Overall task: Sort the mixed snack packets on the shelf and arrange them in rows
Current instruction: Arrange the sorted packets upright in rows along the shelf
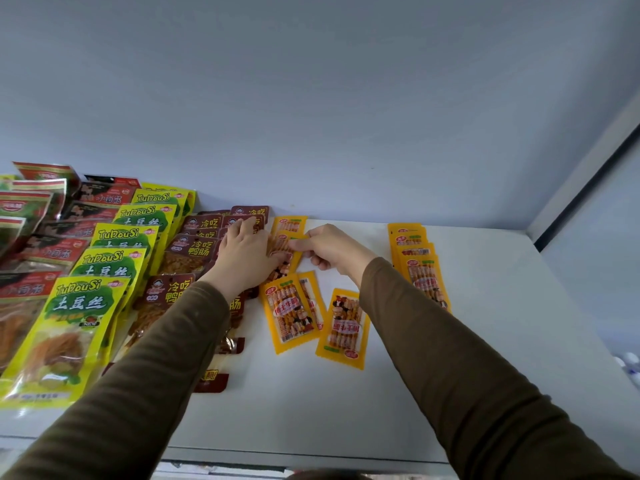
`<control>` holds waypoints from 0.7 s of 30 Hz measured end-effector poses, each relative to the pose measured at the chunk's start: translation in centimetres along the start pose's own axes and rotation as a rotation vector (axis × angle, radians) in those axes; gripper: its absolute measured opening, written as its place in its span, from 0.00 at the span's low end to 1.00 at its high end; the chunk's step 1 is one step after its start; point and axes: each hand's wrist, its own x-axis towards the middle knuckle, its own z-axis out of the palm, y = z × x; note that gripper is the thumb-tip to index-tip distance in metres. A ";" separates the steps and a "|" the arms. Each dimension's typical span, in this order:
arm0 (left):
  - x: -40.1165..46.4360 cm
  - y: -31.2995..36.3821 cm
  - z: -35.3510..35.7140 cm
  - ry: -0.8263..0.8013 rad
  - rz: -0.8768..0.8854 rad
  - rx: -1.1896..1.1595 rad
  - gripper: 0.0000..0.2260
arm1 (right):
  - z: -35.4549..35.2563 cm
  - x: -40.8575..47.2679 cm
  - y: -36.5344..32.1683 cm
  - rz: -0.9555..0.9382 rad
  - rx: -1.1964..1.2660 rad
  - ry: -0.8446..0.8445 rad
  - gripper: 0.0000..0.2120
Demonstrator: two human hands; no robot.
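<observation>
Small orange snack packets lie on the white shelf (450, 393). My left hand (244, 252) rests flat, fingers spread, across the brown packets (188, 249) and the left edge of an orange packet (281, 244). My right hand (332, 249) pinches that same orange packet at its right edge. Closer to me lie two orange packets side by side (289, 313) and a single one (344, 327). A row of overlapping orange packets (420, 268) runs along the right.
Rows of yellow-green TuDouSi packets (79, 327), red-black packets (52, 254) and red-green packets (24, 209) fill the left side. The back wall stands just behind the packets. The shelf's right side wall (571, 188) closes the far right.
</observation>
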 end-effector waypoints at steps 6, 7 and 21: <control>-0.4 0.2 0.0 -0.010 0.025 0.028 0.26 | 0.2 0.2 -0.1 -0.063 -0.323 0.120 0.16; -0.4 0.2 0.0 -0.008 0.025 0.033 0.27 | 0.3 0.2 0.0 -0.073 -0.329 0.137 0.16; -3.2 1.1 -1.6 0.155 0.074 -0.010 0.32 | -0.1 -2.6 -1.2 -0.222 -0.515 0.352 0.19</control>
